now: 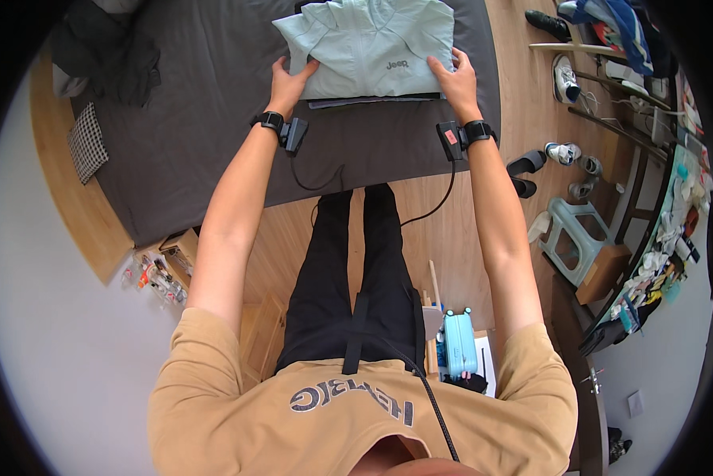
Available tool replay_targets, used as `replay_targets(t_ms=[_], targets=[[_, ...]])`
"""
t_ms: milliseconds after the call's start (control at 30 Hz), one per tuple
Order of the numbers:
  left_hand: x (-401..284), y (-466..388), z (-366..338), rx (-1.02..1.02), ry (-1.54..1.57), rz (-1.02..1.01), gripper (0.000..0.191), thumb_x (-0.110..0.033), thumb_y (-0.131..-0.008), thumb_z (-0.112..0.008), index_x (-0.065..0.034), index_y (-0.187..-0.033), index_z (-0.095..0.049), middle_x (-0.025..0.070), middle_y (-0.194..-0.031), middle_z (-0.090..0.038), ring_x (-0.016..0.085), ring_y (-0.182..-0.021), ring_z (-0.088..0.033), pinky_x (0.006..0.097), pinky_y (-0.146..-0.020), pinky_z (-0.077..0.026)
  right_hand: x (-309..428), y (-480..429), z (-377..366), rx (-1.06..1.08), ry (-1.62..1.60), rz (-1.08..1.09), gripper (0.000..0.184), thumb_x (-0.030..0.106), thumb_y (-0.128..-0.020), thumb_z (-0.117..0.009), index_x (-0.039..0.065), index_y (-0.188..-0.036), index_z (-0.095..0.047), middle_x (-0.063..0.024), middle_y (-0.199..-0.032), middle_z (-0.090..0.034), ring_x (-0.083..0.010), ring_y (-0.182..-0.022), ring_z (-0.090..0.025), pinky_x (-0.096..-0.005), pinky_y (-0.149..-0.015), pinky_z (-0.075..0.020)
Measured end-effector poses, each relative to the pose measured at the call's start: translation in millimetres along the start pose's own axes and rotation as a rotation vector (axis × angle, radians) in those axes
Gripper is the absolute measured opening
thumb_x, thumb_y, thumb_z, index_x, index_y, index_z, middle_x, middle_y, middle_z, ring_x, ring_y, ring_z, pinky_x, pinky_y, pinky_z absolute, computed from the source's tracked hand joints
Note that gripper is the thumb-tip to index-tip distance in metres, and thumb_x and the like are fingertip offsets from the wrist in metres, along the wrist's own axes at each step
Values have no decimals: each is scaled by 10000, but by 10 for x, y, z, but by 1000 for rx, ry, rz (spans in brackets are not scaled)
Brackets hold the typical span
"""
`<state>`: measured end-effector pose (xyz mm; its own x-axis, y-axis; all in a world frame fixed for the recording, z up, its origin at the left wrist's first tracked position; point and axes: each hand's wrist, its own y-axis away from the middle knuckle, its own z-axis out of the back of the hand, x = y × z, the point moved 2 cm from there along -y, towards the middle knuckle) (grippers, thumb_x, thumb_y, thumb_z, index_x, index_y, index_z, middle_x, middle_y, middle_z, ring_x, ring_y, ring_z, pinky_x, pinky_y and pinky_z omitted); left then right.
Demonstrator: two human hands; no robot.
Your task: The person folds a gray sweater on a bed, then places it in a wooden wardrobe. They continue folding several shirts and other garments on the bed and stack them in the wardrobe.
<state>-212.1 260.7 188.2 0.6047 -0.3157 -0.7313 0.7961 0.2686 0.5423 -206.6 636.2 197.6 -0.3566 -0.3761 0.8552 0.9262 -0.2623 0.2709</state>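
A pale mint zip jacket (362, 56), folded with a Jeep logo on its chest, lies on top of other folded clothes (371, 103) on the grey-sheeted bed (213, 128). My left hand (291, 83) grips the jacket's left edge, its thumb on the top face. At the opposite edge, my right hand (458, 83) holds the fabric in the same way, near the logo. The fingertips under the edges are partly hidden. Each wrist wears a black strap with a small cabled device. Only the edges of the lower garments show.
Dark crumpled clothing (115, 53) and a checked cloth (88, 143) lie on the bed's left side. Slippers (526, 169), shoes (564, 80) and a plastic stool (576, 238) stand on the floor at right. Near my legs is a turquoise suitcase (460, 342). Cables hang from both wrist devices.
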Motion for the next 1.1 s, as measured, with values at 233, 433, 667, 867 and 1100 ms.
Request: replay_targets(t_ms=[233,433,667,867,1100], targets=[[-228,419,-59,-178,-216,-250,810,-378,-767,-934,30,-1341,-534,294,-1220,-722,427,-1157,-707,474,-981,-547,-33,129,-13,-9,68,142,348,218,-900,-824,-27,-1121,-713,-169,-1018,-759,-276,-879,-715,-364,-842,-547],[-571,978,-230,-115,-460,-898,343,-110,-792,-848,-66,-1086,-677,135,-969,-704,369,-899,-682,464,-769,-546,-312,302,103,35,-173,-218,282,145,-995,-748,-37,-1204,-700,-92,-1114,-778,-140,-972,-687,-327,-876,-539],[-798,1229,-436,-8,-453,-1351,277,-80,-812,-749,-145,-1077,-701,10,-801,-568,200,-746,-612,356,-652,-489,-474,251,69,61,-165,-224,285,142,-1019,-730,-30,-1242,-684,-92,-1164,-773,-163,-1017,-689,-334,-932,-532],[-361,695,-212,-133,-318,-584,607,-179,-759,-881,-50,-1287,-613,110,-1059,-618,341,-970,-638,449,-806,-551,-308,207,88,81,-89,-150,372,166,-994,-758,-29,-1289,-647,-105,-1195,-755,-174,-1056,-683,-333,-952,-527],[-76,-57,-87,11,-55,-204,915,-284,-661,-959,40,-1389,-509,246,-1374,-538,434,-1250,-565,460,-1071,-505,82,-70,51,271,-159,-195,496,176,-915,-852,-9,-1324,-641,-87,-1220,-745,-174,-1075,-693,-335,-961,-539]])
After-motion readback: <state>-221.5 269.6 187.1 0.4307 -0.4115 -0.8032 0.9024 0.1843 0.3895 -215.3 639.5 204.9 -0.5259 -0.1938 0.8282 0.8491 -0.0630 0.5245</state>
